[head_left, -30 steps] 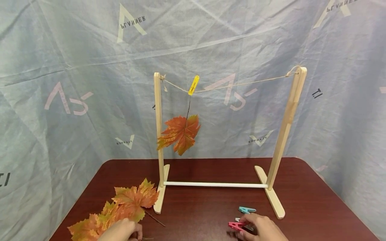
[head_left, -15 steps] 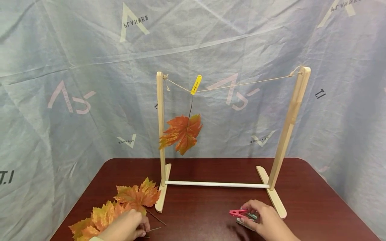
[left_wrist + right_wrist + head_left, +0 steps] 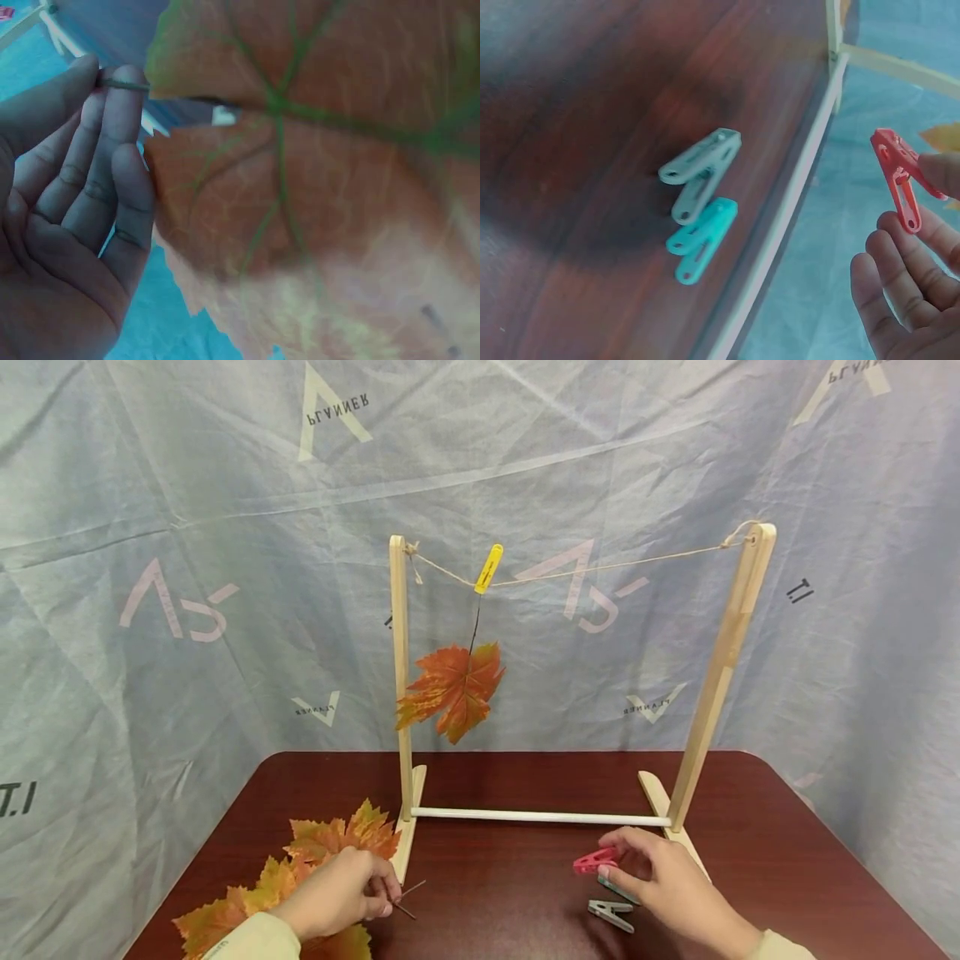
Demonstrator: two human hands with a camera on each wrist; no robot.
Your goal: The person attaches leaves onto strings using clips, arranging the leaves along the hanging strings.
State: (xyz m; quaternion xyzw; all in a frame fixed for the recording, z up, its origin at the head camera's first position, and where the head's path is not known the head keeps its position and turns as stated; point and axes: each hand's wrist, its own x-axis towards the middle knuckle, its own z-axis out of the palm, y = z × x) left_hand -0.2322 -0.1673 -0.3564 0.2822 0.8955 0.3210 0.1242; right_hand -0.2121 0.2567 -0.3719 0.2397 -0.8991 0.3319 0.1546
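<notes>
My left hand (image 3: 348, 893) pinches the thin stem (image 3: 124, 85) of an orange artificial maple leaf (image 3: 337, 195) between thumb and fingertip; the blade fills much of the left wrist view. More maple leaves (image 3: 258, 889) lie on the table beneath and beside that hand, partly hidden by it. In my right hand (image 3: 660, 881) a red clothespin (image 3: 892, 176) is held by its handles between thumb and fingers, above the table. Below it lie a grey clothespin (image 3: 611, 913) and a teal clothespin (image 3: 703, 240), the teal one partly covered by my thumb in the head view.
A wooden stand with two posts (image 3: 720, 672) and a white crossbar (image 3: 540, 817) stands on the dark red table (image 3: 480, 893). A string (image 3: 622, 564) joins the post tops. From it a yellow clothespin (image 3: 489, 568) hangs another maple leaf (image 3: 453, 689). Behind is a grey cloth.
My right hand has lifted the red clothespin off the table and away from the other clothespins. My left hand has moved forward and to the right, with a stem in its fingers.
</notes>
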